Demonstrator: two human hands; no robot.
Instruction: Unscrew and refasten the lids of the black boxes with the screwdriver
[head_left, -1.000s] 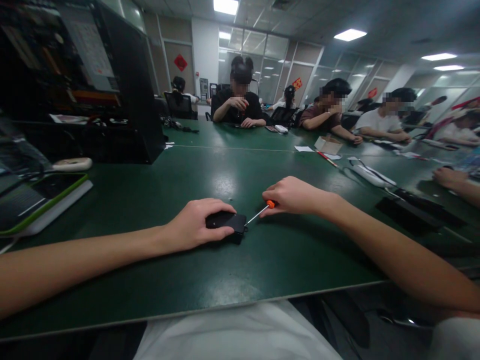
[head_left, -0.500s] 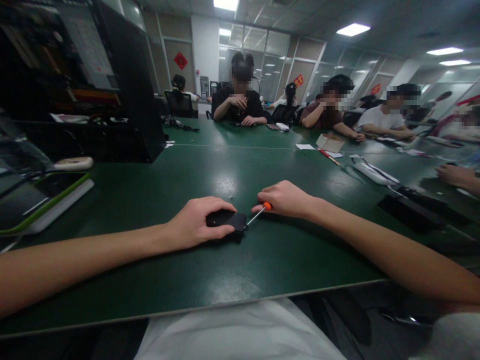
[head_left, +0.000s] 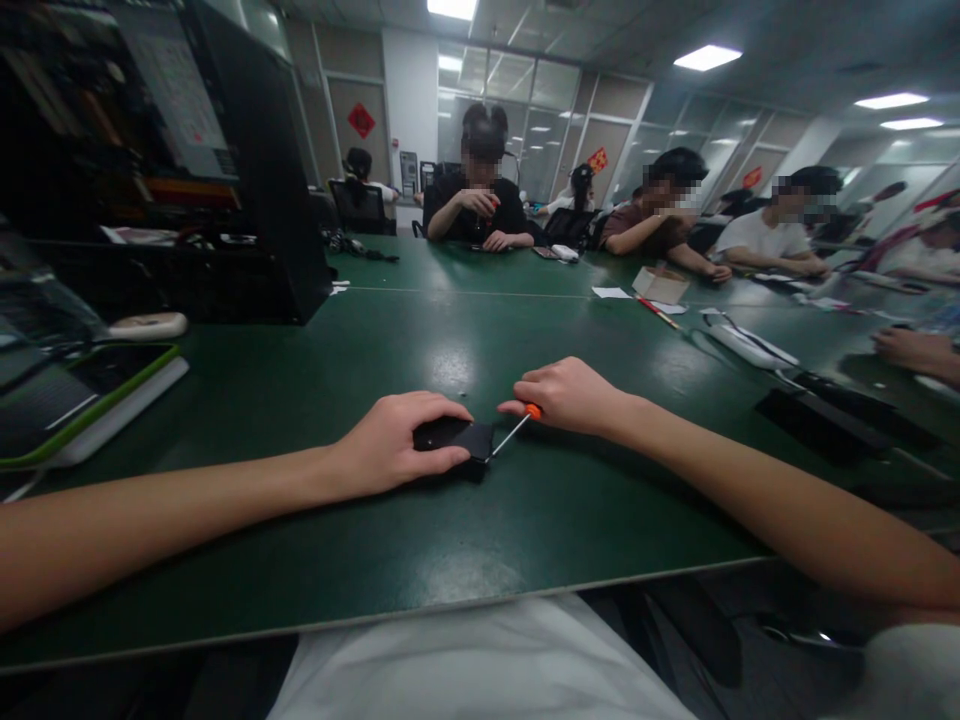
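My left hand (head_left: 397, 437) is closed around a flat black rectangular device (head_left: 474, 441) that lies on the green table (head_left: 360, 560). Its thumb presses the near side and its fingers the far side. In my right hand (head_left: 568, 395) is a screwdriver (head_left: 533, 411) with an orange handle, most of it hidden in the fist. The thin metal shaft slants down to the left, and its tip is at the right end of the black device. What exactly the tip touches is too small to make out.
A large black cabinet (head_left: 255, 170) stands at the left, with a green-edged phone-like object (head_left: 97, 400) before it. To the right are a power strip (head_left: 750, 345), a small cardboard box (head_left: 660, 285) and a red pencil-like stick (head_left: 660, 315). Several people sit around the table.
My right hand has shifted very slightly with the screwdriver, its thumb stretched a little farther left. My left hand and the black device stay almost in place.
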